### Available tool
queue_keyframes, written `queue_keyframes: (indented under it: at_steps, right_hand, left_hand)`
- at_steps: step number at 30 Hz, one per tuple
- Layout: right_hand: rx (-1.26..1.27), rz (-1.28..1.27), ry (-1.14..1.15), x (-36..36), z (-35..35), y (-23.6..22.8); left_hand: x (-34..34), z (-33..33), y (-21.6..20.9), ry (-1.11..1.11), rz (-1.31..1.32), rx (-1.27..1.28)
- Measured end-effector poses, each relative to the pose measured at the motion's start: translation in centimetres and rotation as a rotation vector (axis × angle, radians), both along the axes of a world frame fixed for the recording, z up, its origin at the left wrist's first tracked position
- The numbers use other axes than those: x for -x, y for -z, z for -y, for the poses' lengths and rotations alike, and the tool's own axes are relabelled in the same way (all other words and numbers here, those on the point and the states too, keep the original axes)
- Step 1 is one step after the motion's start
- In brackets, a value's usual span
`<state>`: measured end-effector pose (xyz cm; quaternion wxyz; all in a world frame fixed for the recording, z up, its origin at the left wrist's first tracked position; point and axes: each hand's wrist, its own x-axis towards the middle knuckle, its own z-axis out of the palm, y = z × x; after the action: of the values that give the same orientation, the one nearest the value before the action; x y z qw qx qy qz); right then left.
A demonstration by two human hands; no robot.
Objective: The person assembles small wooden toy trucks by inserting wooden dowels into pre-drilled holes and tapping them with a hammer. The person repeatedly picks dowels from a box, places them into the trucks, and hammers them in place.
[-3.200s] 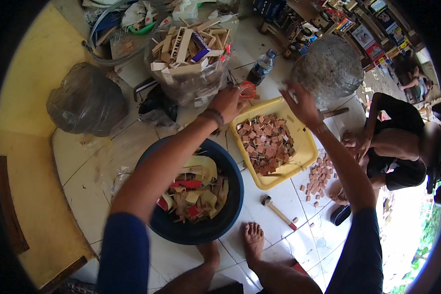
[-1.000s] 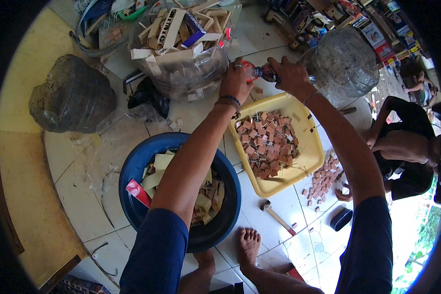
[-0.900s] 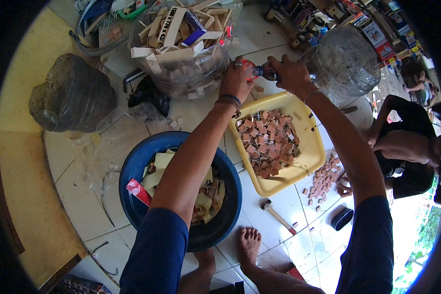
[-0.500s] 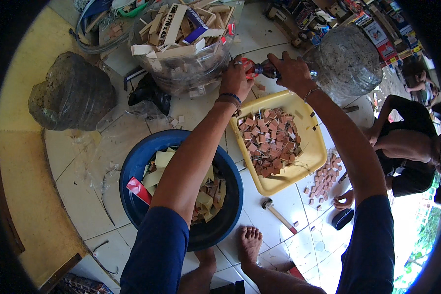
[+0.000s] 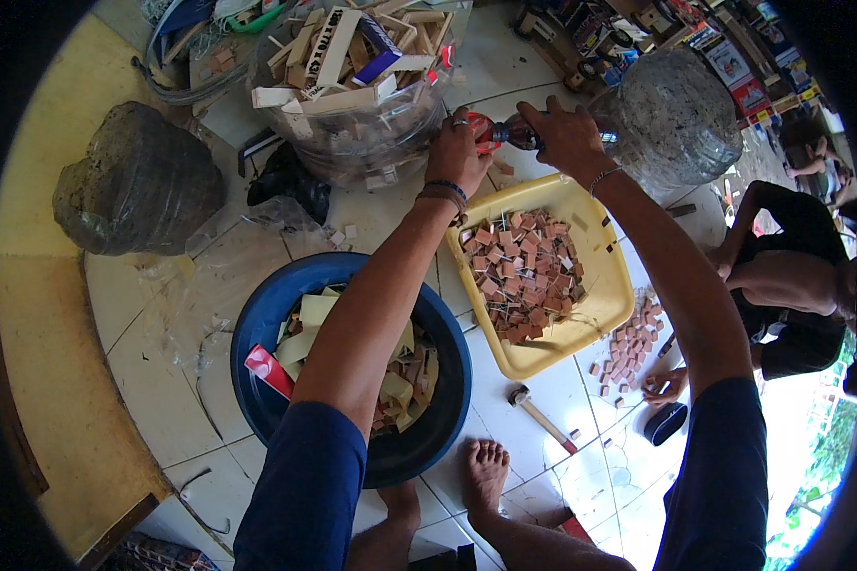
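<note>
Above the far edge of the yellow tray, I hold a plastic bottle (image 5: 516, 134) sideways between both hands. A red band shows on it near the left hand, dark clear plastic in the middle. My left hand (image 5: 460, 155) is closed round the red end. My right hand (image 5: 567, 143) grips the other end, where a bluish tip pokes out. The fingers hide much of the bottle. Below the hands, the yellow tray (image 5: 519, 364) carries a heap of small brown square blocks (image 5: 533, 276) with thin nails or pins among them.
A blue tub (image 5: 257, 419) of offcuts stands under my left forearm. Beyond are a clear tub (image 5: 352, 143) of wood strips and two cut bottles, one dirty at left (image 5: 143, 181), one at right (image 5: 681, 114). A hammer (image 5: 543, 419) lies on the tiles; another person (image 5: 781, 285) sits at right.
My hands and the bottle stay almost still. The other person's hand on the floor has shifted slightly and its fingers have moved.
</note>
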<state>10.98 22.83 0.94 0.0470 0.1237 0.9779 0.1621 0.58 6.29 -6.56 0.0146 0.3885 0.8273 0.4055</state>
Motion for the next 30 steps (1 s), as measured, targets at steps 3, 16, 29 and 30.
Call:
queue_keyframes:
  at_steps: [3,16,29,30]
  right_hand:
    - [-0.01,-0.015,-0.008,-0.1,0.0,-0.1]
    - [-0.007,-0.021,-0.01,-0.1,0.1,-0.2]
    - [0.628,-0.399,0.207,0.5,-1.8,0.6]
    - [0.641,-0.476,0.211,0.4,-2.1,0.9]
  left_hand:
    - [0.0,-0.1,0.2,-0.004,-0.018,-0.047]
    - [0.2,-0.2,1.1,0.006,0.019,-0.091]
    - [0.3,-0.1,0.7,0.047,-0.012,-0.153]
    - [0.3,0.0,0.7,0.068,-0.04,-0.167]
